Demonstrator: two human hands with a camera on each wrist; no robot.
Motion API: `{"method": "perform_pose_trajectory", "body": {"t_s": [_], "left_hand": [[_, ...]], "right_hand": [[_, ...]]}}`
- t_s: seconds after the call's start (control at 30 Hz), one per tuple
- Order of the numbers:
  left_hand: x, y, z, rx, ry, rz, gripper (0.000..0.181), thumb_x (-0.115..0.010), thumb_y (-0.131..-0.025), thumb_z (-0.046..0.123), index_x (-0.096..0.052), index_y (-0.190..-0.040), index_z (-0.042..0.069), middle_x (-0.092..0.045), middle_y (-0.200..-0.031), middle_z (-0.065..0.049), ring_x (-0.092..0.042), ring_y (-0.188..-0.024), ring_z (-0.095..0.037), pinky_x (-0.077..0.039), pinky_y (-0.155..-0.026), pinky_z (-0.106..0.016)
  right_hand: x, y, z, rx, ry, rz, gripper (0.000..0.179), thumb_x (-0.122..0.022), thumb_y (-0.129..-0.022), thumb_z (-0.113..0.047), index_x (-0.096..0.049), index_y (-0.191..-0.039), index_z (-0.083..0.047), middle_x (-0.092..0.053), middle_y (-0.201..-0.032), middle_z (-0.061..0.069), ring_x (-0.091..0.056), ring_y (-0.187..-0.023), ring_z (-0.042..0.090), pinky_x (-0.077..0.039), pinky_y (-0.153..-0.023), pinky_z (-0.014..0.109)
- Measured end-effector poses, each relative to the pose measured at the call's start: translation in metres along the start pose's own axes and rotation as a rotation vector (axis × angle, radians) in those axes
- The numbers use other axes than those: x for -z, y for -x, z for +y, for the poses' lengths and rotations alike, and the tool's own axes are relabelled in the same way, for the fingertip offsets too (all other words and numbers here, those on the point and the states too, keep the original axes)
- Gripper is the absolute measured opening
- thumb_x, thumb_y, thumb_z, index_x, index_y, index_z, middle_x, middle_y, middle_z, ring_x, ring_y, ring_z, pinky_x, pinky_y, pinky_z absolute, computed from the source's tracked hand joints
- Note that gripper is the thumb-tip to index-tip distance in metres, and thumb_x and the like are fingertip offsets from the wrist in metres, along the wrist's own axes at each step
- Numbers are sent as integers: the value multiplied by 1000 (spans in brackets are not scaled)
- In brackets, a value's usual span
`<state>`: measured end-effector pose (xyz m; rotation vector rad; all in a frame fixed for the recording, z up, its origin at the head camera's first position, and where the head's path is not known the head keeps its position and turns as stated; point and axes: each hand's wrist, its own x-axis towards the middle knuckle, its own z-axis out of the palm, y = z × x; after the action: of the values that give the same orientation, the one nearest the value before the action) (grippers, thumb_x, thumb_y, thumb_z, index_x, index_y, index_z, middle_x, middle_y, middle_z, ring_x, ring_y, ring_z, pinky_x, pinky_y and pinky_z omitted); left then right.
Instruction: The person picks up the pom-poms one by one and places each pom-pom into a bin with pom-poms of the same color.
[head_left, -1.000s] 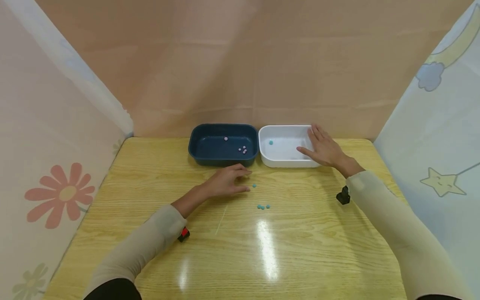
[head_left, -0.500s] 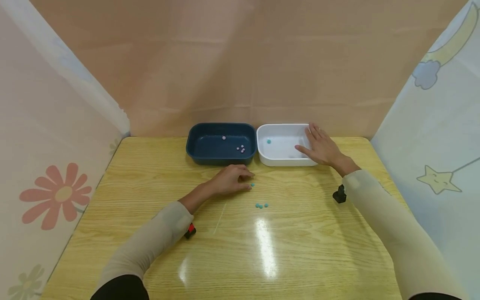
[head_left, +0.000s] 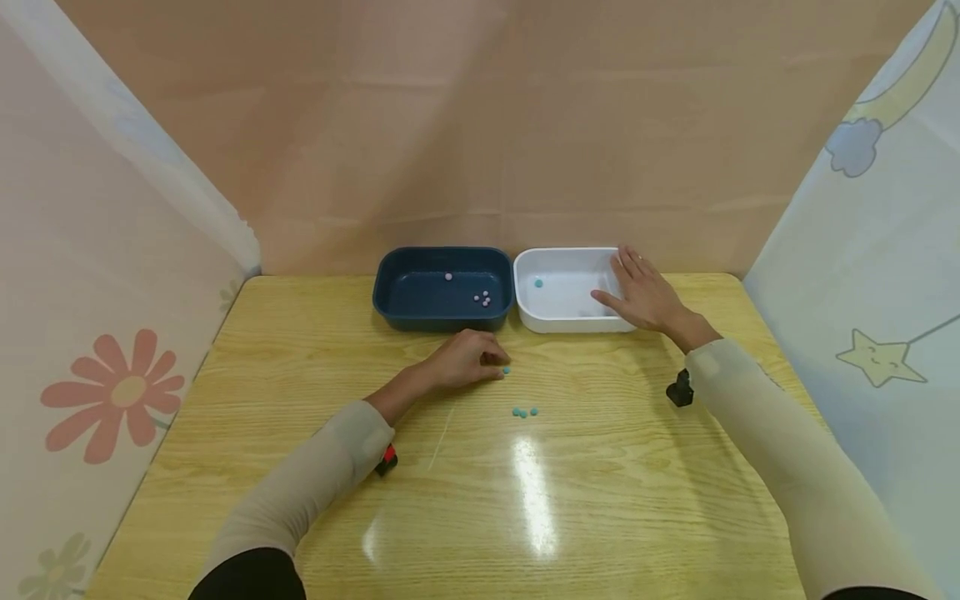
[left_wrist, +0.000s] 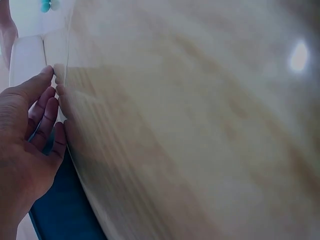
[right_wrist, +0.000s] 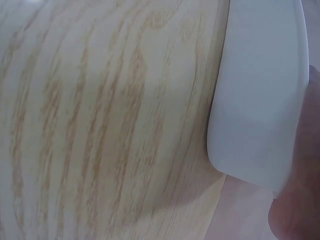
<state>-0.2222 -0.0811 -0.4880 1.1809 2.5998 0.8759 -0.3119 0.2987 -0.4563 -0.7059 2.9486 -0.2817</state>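
Observation:
In the head view my left hand lies low over the table, thumb and forefinger on either side of a small teal bead, with a narrow gap showing between the tips. The left wrist view shows the same hand from the thumb side; the bead is hidden there. My right hand rests on the right end of the white tray, fingers straight along the rim and thumb over the inside. One teal bead lies in that tray. Several teal beads lie together on the tabletop, nearer the person.
A dark blue tray stands directly left of the white one, with several pink beads inside. Both trays stand at the table's back edge. A brown backdrop rises behind, and printed panels flank both sides.
My left hand has moved slightly right to the lone teal bead, and its thumb and forefinger have drawn closer together around it. The right hand has stayed on the white tray.

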Motion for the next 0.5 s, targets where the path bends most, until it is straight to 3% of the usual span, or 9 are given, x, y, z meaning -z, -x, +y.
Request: {"method": "perform_pose_trajectory", "body": {"t_s": [0.27,0.5], "left_hand": [[3,-5,-1,-21,-8,-9,17,-86,-91,17,-85,-107,10,-76,-101,0,-69,-87,-7,-55,-77,-17],[2,-7,1,34,8,-38,14,-85,-92,19,-85,-105,13,-76,-97,4,-66,-83,-3,-54,-74,-18]], "right_hand": [[4,-1,0,-5,13,-6,95,-37,-110,-61,-8,-165,11,6,-174,28,7,-163,41,3,-132,52],[2,0,0,-9,12,-15,96,-38,-110,-60,-7,-164,12,5,-174,28,6,-163,42,2,-132,54]]}}
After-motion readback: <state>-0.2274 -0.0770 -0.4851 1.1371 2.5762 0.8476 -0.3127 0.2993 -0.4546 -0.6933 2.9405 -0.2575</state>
